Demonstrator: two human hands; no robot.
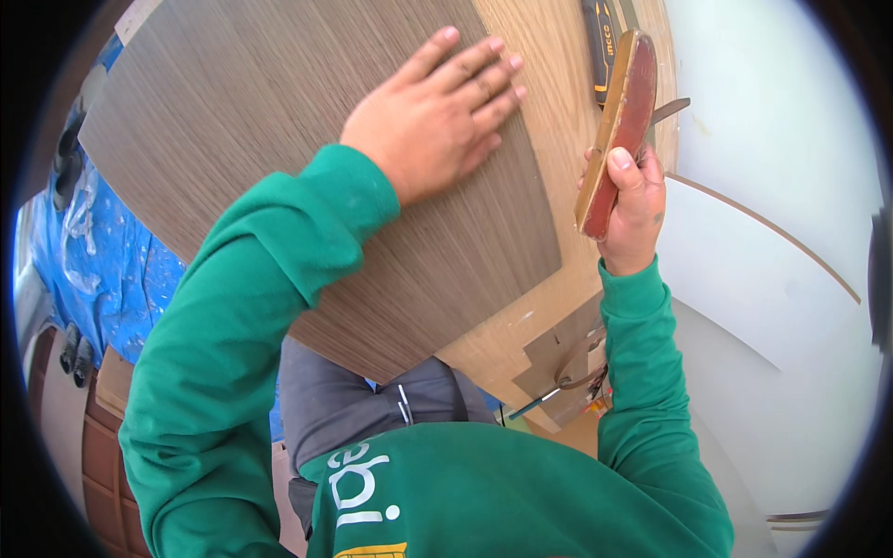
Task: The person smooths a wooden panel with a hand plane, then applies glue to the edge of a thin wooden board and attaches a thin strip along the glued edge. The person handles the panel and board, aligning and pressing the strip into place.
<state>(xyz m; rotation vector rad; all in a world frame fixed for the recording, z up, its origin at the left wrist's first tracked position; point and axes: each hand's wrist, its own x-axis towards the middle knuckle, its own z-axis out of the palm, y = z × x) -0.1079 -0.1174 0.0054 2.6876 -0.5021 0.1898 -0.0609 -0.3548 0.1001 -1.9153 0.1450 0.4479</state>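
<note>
Red block (628, 121) in right hand's grip (635, 200), fingers (653, 167) part-hidden; left hand (433, 116) flat on panel (437, 256)

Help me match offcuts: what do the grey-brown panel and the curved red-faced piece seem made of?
Grey-brown panel: wood veneer or wood-look laminate, apparently matt; fine parallel grain lines show, but could be printed. Curved red-faced piece: probably wood, perhaps painted; its side is yellowish-brown, its red face scuffed.
</note>
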